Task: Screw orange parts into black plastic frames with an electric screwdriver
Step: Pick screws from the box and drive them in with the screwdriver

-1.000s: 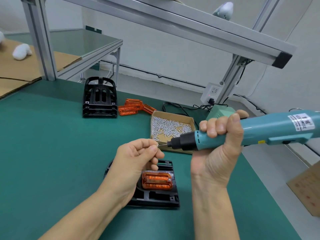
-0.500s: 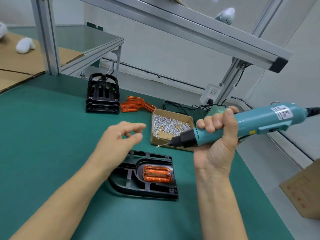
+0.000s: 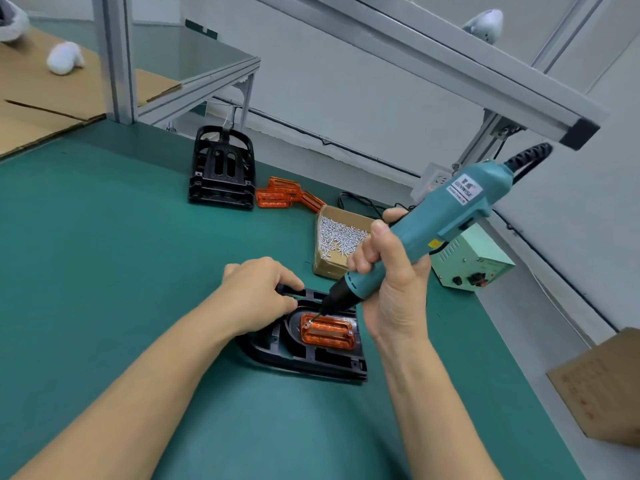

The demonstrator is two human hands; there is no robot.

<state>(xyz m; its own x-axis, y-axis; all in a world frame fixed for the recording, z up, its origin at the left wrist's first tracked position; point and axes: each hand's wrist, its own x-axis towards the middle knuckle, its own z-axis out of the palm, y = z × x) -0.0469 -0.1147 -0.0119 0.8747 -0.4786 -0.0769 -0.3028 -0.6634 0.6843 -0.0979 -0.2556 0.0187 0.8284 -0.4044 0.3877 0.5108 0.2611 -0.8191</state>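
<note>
On desk, centre: black frame [image 3: 304,355] lying flat, orange part [image 3: 329,332] seated in it
Risk: tilted bit may cam out or cross-thread the screw at the part's left end
Right hand [image 3: 391,282]: grip wrapped tight on electric screwdriver [image 3: 433,233], tip down-left
Left hand [image 3: 258,292]: fingers curled over frame's far edge, pinning it

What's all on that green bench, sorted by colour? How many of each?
Black: 2, the frame being worked on and a stack of frames
Orange: 2, one part in the frame and a loose pile; pieces uncountable
Teal: 1 screwdriver
Brown: 1 screw box
Pale green: 1 power unit
Total: 7
</note>
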